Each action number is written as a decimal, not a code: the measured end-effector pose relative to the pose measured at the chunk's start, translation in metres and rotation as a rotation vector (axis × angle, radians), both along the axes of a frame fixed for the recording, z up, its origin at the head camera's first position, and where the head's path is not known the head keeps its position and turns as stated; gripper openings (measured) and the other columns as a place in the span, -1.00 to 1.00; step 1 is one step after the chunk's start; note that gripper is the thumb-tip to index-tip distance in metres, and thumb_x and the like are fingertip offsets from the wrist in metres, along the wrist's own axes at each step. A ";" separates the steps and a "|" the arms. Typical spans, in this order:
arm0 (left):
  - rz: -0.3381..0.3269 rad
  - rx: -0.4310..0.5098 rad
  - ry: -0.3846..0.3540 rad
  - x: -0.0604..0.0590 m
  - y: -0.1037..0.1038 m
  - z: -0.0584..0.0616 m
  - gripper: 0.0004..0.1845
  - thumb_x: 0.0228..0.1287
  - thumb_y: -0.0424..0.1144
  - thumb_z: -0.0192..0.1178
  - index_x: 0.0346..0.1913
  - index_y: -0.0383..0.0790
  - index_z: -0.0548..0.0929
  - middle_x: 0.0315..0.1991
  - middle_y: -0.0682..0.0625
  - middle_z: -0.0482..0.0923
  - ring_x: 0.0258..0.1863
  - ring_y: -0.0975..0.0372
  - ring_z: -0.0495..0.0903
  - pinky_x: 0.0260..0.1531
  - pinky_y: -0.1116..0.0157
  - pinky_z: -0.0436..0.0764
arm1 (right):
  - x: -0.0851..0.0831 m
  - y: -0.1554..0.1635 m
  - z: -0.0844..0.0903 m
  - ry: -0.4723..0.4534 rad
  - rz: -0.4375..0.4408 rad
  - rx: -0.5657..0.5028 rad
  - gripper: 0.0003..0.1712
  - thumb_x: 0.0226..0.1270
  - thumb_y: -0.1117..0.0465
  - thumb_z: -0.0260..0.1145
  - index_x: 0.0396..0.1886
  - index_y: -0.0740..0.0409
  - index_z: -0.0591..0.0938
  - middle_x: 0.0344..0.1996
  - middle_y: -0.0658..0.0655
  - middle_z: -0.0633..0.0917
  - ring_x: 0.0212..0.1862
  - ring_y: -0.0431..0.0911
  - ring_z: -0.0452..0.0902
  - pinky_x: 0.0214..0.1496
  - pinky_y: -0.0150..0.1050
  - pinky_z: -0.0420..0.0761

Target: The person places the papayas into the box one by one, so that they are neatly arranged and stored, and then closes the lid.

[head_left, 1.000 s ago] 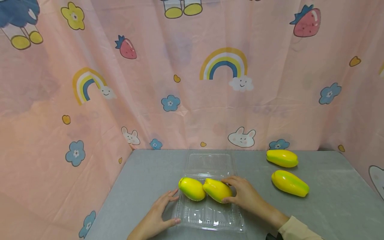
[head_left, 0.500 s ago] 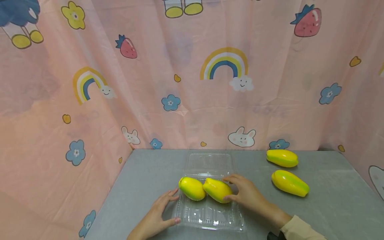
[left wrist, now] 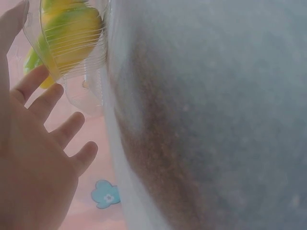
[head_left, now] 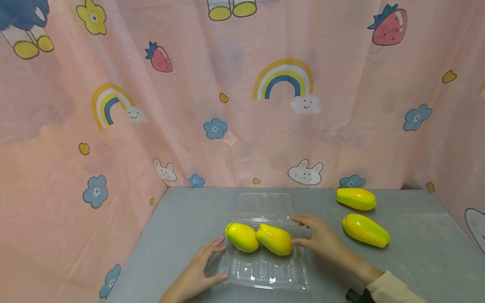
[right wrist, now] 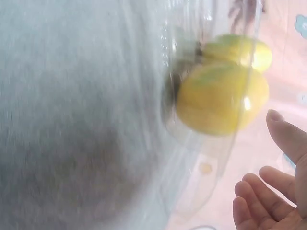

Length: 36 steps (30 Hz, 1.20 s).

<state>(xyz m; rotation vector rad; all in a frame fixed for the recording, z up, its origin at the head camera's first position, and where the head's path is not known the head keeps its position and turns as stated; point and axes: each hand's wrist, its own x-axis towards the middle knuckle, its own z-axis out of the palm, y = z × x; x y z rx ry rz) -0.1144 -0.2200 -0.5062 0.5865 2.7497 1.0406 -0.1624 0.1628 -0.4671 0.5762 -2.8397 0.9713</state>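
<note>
Hands flank the clear container; two loose yellow fruits lie right

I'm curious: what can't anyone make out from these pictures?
- Head view: the undersides of the two yellow fruits, hidden by the fruits themselves.
- Head view: part of a black object by the right sleeve, cut off by the bottom edge.
- Left wrist view: part of the left hand, cut off by the left edge.
- Right wrist view: part of the right hand, cut off by the right edge.
- Right wrist view: fine tabletop detail, lost to blur.
</note>
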 end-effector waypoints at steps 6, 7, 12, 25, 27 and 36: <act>0.000 -0.006 0.003 0.001 0.000 0.000 -0.21 0.10 0.25 0.36 0.37 0.07 0.40 0.58 0.11 0.11 0.54 -0.08 0.12 0.34 -0.36 0.24 | -0.005 0.017 0.011 -0.004 -0.050 0.019 -0.26 0.05 -0.05 0.55 0.22 0.13 0.59 0.10 0.17 0.67 0.01 0.09 0.62 -0.02 0.04 0.70; 0.000 -0.006 0.002 0.001 0.000 0.000 -0.21 0.10 0.25 0.36 0.37 0.07 0.40 0.58 0.11 0.11 0.54 -0.08 0.12 0.35 -0.36 0.24 | -0.006 0.021 0.013 0.002 -0.060 0.023 -0.26 0.05 -0.05 0.55 0.23 0.13 0.58 0.09 0.18 0.67 0.00 0.10 0.62 -0.03 0.04 0.70; 0.003 -0.006 -0.002 0.001 0.000 0.000 -0.22 0.10 0.26 0.35 0.37 0.09 0.40 0.58 0.11 0.11 0.54 -0.08 0.12 0.34 -0.36 0.25 | -0.011 0.038 0.020 0.062 -0.099 0.038 -0.26 0.03 -0.02 0.56 0.22 0.13 0.59 0.09 0.18 0.69 -0.02 0.08 0.63 -0.04 0.03 0.70; -0.002 -0.002 0.014 0.000 -0.001 0.000 -0.23 0.11 0.25 0.35 0.36 0.09 0.40 0.58 0.12 0.11 0.54 -0.08 0.13 0.34 -0.35 0.25 | -0.025 0.094 0.031 0.043 -0.174 0.007 -0.19 0.17 -0.12 0.46 0.28 0.27 0.51 0.18 0.34 0.60 0.14 0.23 0.55 0.15 0.23 0.59; -0.003 0.000 0.011 0.000 -0.001 -0.001 -0.23 0.11 0.25 0.35 0.36 0.08 0.40 0.58 0.10 0.11 0.54 -0.09 0.13 0.34 -0.36 0.25 | -0.028 0.102 0.029 0.043 -0.181 0.006 -0.19 0.20 -0.13 0.44 0.30 0.27 0.50 0.18 0.35 0.59 0.13 0.24 0.54 0.15 0.25 0.58; -0.004 -0.007 0.021 0.000 -0.001 -0.002 -0.23 0.11 0.25 0.34 0.37 0.11 0.39 0.58 0.08 0.11 0.53 -0.07 0.14 0.34 -0.34 0.27 | -0.038 0.132 0.025 -0.044 -0.217 0.025 -0.14 0.26 -0.19 0.37 0.33 0.33 0.43 0.20 0.44 0.53 0.13 0.31 0.49 0.12 0.30 0.56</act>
